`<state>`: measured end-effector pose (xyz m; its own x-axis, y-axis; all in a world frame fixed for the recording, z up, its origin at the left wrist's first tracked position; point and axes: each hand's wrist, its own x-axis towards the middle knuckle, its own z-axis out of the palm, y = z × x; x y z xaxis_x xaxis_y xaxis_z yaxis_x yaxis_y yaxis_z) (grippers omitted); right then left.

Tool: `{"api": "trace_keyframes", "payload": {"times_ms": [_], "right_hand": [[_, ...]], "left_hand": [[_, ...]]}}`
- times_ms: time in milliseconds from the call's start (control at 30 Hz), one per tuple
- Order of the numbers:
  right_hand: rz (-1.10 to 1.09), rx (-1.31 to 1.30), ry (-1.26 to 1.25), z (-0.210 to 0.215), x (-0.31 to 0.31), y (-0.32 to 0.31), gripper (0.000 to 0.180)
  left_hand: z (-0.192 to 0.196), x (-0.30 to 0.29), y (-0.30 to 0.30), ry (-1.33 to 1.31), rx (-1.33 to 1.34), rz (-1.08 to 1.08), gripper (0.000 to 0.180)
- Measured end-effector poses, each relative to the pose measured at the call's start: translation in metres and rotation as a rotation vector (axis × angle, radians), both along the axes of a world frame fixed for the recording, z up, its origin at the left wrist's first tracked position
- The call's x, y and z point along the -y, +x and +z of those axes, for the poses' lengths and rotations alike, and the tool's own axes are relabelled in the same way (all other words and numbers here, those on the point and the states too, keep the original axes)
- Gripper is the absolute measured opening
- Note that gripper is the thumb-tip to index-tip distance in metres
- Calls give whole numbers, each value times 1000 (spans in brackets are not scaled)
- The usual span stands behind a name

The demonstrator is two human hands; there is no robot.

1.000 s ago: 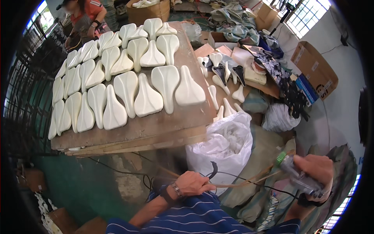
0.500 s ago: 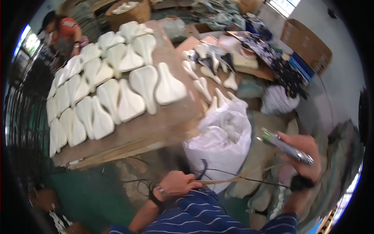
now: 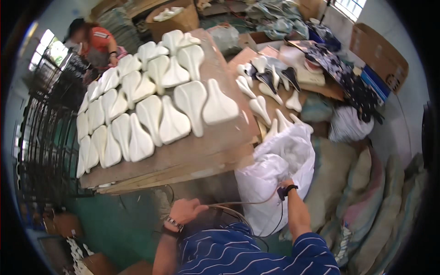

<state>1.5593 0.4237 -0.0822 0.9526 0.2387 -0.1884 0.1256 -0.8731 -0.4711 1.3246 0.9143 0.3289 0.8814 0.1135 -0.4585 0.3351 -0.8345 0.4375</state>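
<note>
My left hand (image 3: 184, 212) is closed around a thin beige hose (image 3: 238, 203) in front of my striped shirt. From there the hose runs right toward my right wrist. My right hand (image 3: 286, 182) reaches to the front of the mouth of a white woven sack (image 3: 259, 183); its fingers are hidden, and the silver-and-green tool it held earlier does not show. A dark cable (image 3: 280, 220) hangs below that wrist. Pale saddle-shaped foam pads (image 3: 219, 105) lie in rows on the brown board (image 3: 206, 142) beyond my left hand.
Narrow white and black saddle shapes (image 3: 270, 82) lie on cardboard behind the sack. Filled greenish sacks (image 3: 339, 174) line the right side. A person in a red top (image 3: 101, 39) is at the far left, beside a dark metal rack (image 3: 41, 137). A cardboard box (image 3: 378, 55) leans against the wall.
My right hand has swung left and forward to the white sack, and its tool has gone out of sight. My left hand has moved slightly left, still on the hose. The view has shifted.
</note>
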Motion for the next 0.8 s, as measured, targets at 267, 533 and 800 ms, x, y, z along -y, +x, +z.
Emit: {"api": "trace_keyframes", "payload": {"times_ms": [267, 533, 800], "right_hand": [[-425, -46, 815, 313, -328, 60, 48], [-372, -288, 910, 288, -409, -6, 46], [18, 8, 123, 356, -439, -50, 46]], "left_hand": [[-127, -61, -58, -42, 302, 193, 43], [-124, -280, -192, -933, 573, 1323, 54], [-102, -452, -329, -1229, 652, 1376, 68]]}}
